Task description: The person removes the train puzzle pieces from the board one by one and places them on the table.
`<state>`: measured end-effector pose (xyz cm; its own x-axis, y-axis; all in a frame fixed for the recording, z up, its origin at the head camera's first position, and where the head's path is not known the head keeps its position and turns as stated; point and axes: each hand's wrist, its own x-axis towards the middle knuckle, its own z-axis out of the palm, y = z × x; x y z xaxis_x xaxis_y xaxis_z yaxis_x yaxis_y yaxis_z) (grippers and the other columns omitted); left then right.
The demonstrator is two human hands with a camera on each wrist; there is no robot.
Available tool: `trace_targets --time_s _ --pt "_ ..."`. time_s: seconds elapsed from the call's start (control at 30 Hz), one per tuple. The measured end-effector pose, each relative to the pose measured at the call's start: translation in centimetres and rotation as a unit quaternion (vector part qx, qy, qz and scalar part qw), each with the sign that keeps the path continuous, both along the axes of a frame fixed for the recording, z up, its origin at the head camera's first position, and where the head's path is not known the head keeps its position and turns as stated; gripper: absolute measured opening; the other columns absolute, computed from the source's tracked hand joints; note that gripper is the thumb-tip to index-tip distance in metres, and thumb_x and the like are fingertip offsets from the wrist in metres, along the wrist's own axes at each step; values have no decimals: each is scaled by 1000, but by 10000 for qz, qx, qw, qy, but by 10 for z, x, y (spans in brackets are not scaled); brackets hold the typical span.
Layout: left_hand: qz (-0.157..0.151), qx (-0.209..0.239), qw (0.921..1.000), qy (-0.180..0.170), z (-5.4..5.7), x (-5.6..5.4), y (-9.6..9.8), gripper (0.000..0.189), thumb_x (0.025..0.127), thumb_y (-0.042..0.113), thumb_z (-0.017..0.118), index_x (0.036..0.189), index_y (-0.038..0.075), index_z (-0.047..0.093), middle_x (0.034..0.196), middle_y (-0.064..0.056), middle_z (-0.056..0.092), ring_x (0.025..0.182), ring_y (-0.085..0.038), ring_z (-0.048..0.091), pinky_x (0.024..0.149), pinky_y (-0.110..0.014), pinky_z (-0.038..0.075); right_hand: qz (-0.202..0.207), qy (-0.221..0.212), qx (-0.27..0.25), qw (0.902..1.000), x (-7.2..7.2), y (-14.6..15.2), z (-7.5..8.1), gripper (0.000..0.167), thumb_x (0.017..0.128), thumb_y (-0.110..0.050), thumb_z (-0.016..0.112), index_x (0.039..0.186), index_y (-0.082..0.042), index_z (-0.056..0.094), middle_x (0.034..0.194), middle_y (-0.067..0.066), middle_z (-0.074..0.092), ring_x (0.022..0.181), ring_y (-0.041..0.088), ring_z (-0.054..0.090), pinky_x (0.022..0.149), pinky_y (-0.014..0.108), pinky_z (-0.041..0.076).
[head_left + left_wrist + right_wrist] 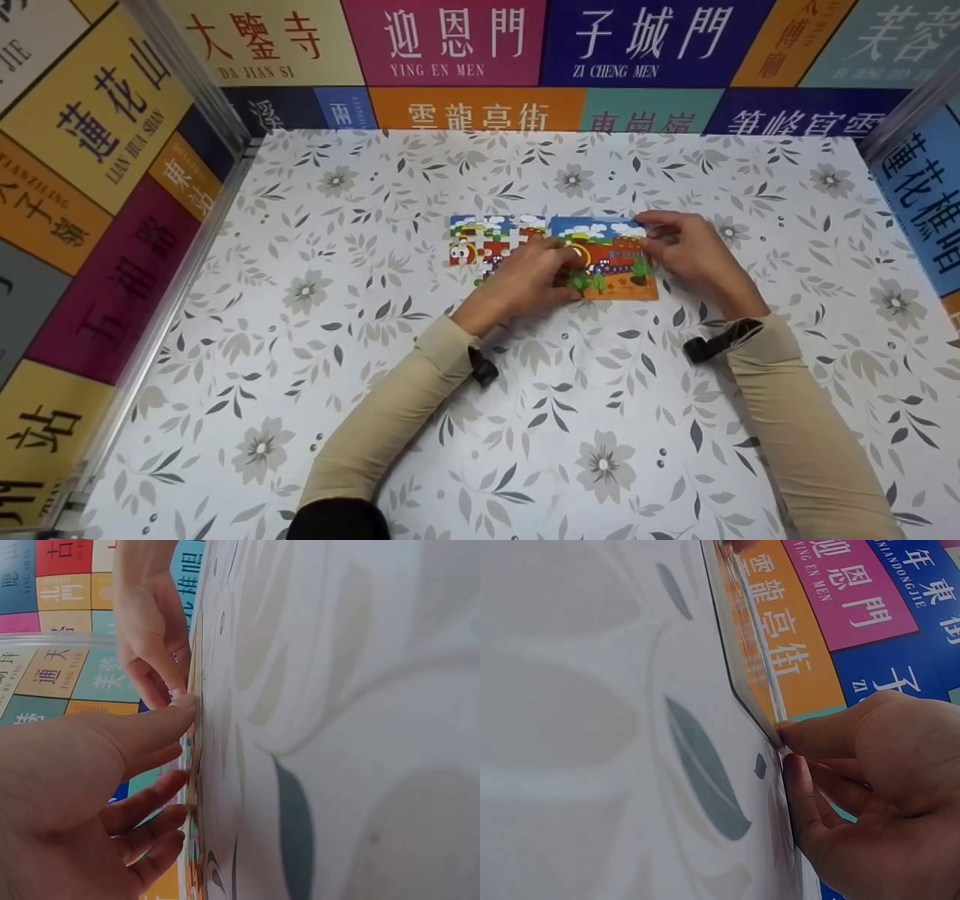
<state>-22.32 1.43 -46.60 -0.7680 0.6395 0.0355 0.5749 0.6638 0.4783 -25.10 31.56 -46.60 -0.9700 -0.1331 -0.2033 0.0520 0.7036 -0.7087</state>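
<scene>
A flat picture board (611, 259) with a red train, green trees and an orange ground lies on the table. Just left of it is a jigsaw picture (484, 238) of the same kind, with white gaps between its pieces. My left hand (529, 274) reaches across the place where the two meet, covering part of both. Its thumb and loosely spread fingers (154, 802) touch the board's edge and face. At the board's right side, thumb and forefinger of my right hand (690, 244) pinch the upper corner. Clear film (769, 660) glints along the board (731, 645) in the right wrist view.
A white cloth (600, 405) with grey leaves and flowers covers the table. Coloured panels (450, 45) with large characters stand behind it and at both sides. Dark straps with small cameras (705, 349) sit at the wrists.
</scene>
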Motion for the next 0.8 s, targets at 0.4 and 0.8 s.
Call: trace_targets --time_s 0.4,0.8 --pt "86 367 9984 -416 0 1 1 50 95 28 85 141 16 71 138 -3 64 129 -21 52 111 -35 46 164 288 46 9994 0 0 -1 50 108 -15 64 158 -18 58 143 24 64 132 41 62 110 55 50" --pt "260 470 9961 -703 -1 0 1 51 96 29 84 143 17 68 134 0 64 119 -15 56 105 -31 50 86 169 35 9998 -1 0 -1 50 108 -15 65 158 -20 58 144 22 64 132 39 61 110 53 49"
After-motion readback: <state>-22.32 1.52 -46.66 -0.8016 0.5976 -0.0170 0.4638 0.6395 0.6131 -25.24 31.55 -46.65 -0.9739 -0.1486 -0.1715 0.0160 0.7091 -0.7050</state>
